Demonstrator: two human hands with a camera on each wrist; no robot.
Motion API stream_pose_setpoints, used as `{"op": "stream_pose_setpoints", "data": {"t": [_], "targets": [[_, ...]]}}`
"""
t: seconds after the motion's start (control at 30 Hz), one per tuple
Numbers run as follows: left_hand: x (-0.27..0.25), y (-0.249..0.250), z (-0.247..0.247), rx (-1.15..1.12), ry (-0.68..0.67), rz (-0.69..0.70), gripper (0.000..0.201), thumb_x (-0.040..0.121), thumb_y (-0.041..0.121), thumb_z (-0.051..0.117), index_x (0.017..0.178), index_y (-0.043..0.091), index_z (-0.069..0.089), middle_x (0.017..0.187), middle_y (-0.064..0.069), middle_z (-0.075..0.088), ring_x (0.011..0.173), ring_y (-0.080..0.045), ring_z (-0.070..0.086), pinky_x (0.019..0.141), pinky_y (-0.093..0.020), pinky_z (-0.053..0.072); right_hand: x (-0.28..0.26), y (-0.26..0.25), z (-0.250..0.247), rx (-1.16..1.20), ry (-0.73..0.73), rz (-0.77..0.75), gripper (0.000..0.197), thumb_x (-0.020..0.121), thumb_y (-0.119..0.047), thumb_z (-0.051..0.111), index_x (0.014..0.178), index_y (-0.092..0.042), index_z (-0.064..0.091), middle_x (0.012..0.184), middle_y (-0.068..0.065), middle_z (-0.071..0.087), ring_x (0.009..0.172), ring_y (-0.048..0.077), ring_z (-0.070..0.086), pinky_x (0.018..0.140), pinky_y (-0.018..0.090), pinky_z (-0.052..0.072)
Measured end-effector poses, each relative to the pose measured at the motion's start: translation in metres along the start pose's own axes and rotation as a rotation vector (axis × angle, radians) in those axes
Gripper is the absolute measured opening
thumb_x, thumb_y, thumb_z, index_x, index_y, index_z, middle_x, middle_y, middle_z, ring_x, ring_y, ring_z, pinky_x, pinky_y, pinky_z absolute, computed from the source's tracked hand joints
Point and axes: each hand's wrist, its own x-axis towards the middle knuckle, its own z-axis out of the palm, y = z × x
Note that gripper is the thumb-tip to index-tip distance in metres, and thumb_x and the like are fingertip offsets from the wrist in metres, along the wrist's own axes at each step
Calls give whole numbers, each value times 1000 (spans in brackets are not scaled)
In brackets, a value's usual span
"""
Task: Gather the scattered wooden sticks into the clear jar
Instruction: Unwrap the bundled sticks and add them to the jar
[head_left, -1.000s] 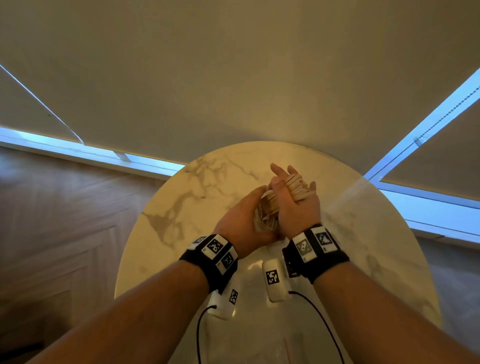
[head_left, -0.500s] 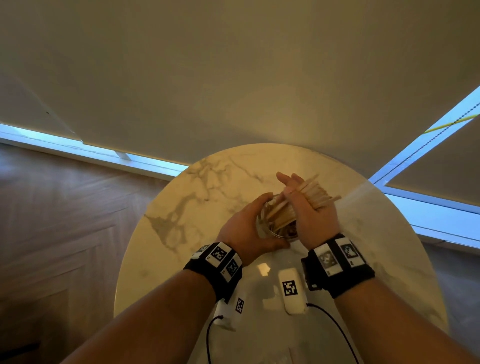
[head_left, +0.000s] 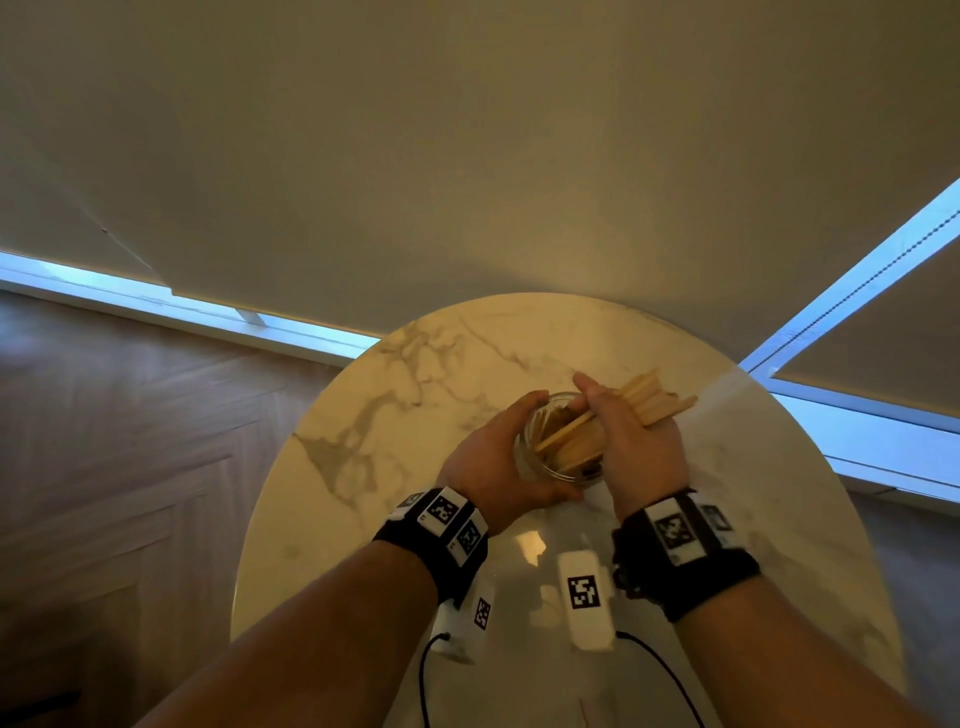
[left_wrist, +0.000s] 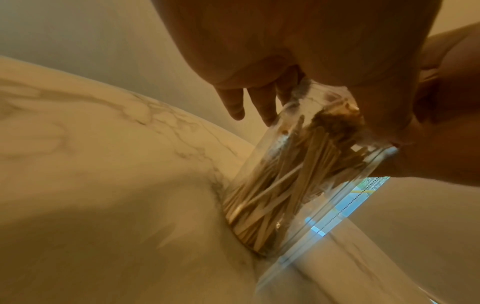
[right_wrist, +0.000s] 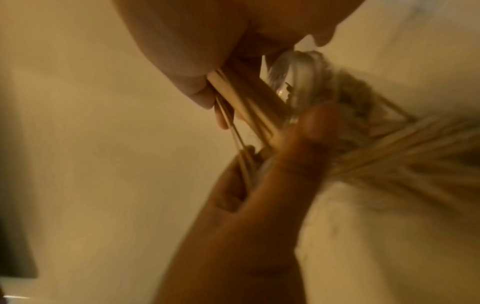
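Note:
A clear jar (head_left: 558, 439) stands on the round marble table (head_left: 415, 395), packed with several wooden sticks (left_wrist: 275, 185). My left hand (head_left: 498, 462) wraps around the jar's left side and holds it. My right hand (head_left: 631, 441) grips a bundle of wooden sticks (head_left: 644, 402) slanted over the jar mouth, their lower ends inside the rim and their upper ends jutting out to the right. In the right wrist view the held sticks (right_wrist: 249, 102) run between my fingers toward the jar rim (right_wrist: 291, 82), blurred.
Two white tagged devices (head_left: 584, 597) with black cables lie on the table near its front edge. Wooden floor (head_left: 130, 441) lies to the left, a beige wall (head_left: 467, 156) behind the table, and bright window strips at both sides.
My right hand has shifted right and down, tilting the bundle so its lower ends enter the jar mouth. The jar opening, covered by my hands before, now shows.

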Motion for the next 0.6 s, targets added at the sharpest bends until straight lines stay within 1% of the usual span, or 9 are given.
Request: {"op": "stream_pose_setpoints", "data": {"t": [0.07, 0.1, 0.17, 0.27, 0.3, 0.37, 0.43, 0.53, 0.6], "targets": [[0, 0, 1, 5, 2, 3, 108, 58, 60, 88, 149, 45, 33, 138, 16, 58, 122, -7, 57, 103, -31, 48, 5, 8, -3, -152, 1, -42, 33, 96, -30, 65, 128, -36, 69, 94, -16, 75, 85, -5, 71, 75, 18, 56], [-1, 0, 0, 7, 5, 3, 108, 58, 60, 89, 149, 44, 33, 137, 17, 58, 122, -6, 57, 103, -31, 48, 9, 11, -6, -187, -3, -63, 39, 97, -31, 63, 134, -39, 64, 96, -16, 74, 87, -4, 70, 76, 18, 56], [0, 2, 0, 3, 11, 12, 108, 59, 58, 90, 150, 42, 34, 137, 17, 58, 121, -5, 56, 104, -30, 48, 14, 9, -10, -192, 29, -93, 39, 98, -30, 62, 136, -40, 63, 96, -11, 74, 83, -4, 70, 71, 15, 55], [0, 1, 1, -22, 10, 19, 107, 60, 54, 91, 150, 39, 35, 135, 17, 60, 120, -3, 57, 105, -29, 48, 13, 5, -9, -266, -28, -187, 30, 100, -27, 59, 128, -36, 69, 90, -5, 76, 75, -6, 69, 61, 6, 49], [0, 0, 1, -26, 7, 19, 107, 60, 54, 91, 150, 39, 35, 135, 17, 60, 120, -3, 57, 105, -30, 48, 13, 7, -9, -256, -10, -213, 26, 100, -26, 59, 122, -32, 73, 88, -5, 76, 75, -4, 70, 62, 10, 51], [0, -1, 2, -24, 8, 17, 107, 59, 56, 90, 149, 42, 35, 135, 18, 60, 121, -3, 57, 105, -32, 49, 12, 6, -9, -149, 91, -198, 20, 99, -24, 61, 107, -28, 79, 88, -3, 78, 76, 3, 71, 72, 26, 60], [0, -1, 2, -23, 13, 12, 107, 59, 56, 90, 149, 44, 34, 135, 20, 60, 121, -3, 57, 105, -32, 49, 13, 7, -11, -170, 117, -197, 20, 99, -25, 61, 101, -29, 80, 93, -3, 78, 83, 6, 72, 82, 38, 61], [-1, -2, 2, -33, 7, 6, 106, 58, 60, 87, 148, 48, 32, 135, 20, 60, 120, -4, 58, 103, -33, 50, 11, 15, -6, -410, -36, -273, 21, 100, -32, 58, 113, -39, 73, 99, -10, 76, 89, 1, 71, 86, 40, 60], [-1, -1, 2, -40, -1, 4, 106, 58, 64, 83, 149, 48, 31, 138, 19, 58, 122, -5, 58, 103, -33, 49, 9, 19, 0, -505, -147, -263, 38, 93, -50, 61, 131, -47, 59, 120, -9, 71, 105, 6, 69, 92, 43, 59]]}}
